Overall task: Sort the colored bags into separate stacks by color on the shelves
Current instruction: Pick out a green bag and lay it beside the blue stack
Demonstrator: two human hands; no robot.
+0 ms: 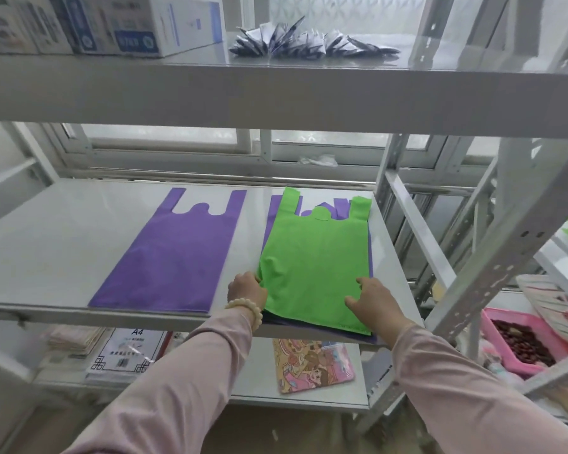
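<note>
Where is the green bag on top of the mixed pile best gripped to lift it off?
Probably the green bag is best taken by its two near bottom corners, from the shelf's front edge. It lies flat on purple bags, handles pointing away, and the left hand and right hand already rest at those corners.

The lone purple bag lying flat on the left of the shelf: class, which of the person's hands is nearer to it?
Left. The left hand grips the green bag's left edge, just right of the purple bag. The right hand rests on the green bag's lower right, farther away.
</note>
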